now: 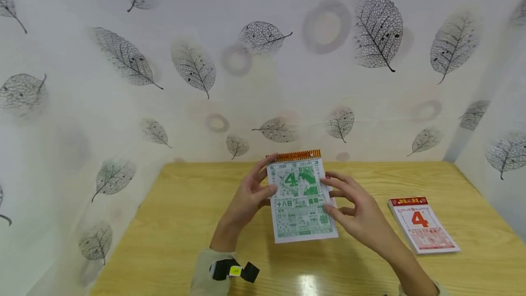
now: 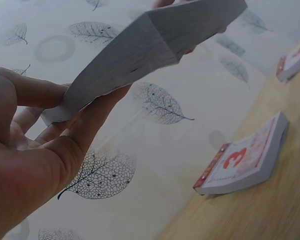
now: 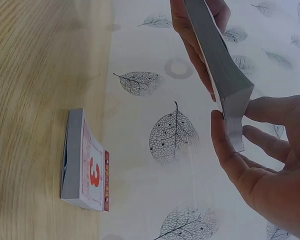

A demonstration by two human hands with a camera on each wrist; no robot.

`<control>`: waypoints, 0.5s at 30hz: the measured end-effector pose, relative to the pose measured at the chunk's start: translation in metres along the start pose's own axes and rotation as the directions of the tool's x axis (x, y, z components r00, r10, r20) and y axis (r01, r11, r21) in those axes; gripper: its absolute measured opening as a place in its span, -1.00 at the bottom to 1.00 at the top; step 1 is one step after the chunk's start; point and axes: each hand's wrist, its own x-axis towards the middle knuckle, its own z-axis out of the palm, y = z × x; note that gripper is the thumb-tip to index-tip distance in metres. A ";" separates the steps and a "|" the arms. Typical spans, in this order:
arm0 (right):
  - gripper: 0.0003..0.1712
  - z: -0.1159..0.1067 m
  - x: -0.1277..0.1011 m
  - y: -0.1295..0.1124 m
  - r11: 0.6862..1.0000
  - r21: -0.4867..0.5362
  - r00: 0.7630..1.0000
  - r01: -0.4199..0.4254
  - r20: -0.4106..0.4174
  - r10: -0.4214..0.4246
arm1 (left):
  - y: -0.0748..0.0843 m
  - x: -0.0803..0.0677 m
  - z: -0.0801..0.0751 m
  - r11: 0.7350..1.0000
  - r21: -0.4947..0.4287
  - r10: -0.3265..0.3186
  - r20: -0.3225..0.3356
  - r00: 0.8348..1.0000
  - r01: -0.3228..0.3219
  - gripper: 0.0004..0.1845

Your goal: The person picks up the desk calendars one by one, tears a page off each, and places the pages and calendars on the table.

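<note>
Your left grip (image 1: 248, 193) and right grip (image 1: 359, 207) pinched the green-printed calendar (image 1: 303, 209) by opposite sides, above the table (image 1: 185, 214). You seemed to be mid-handling; the next move likely called for even support from both sides.

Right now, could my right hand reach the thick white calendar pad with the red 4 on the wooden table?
Probably yes, after letting go: your right hand pinches the green-printed white calendar pad, but nothing visible covers the red-4 pad lying farther right.
</note>
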 end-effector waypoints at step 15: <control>-0.21 0.010 -0.007 -0.013 0.887 -0.380 0.964 0.262 0.068 -0.256 | 0.002 -0.003 -0.008 0.999 -0.038 -0.003 -0.019 1.000 0.002 -0.24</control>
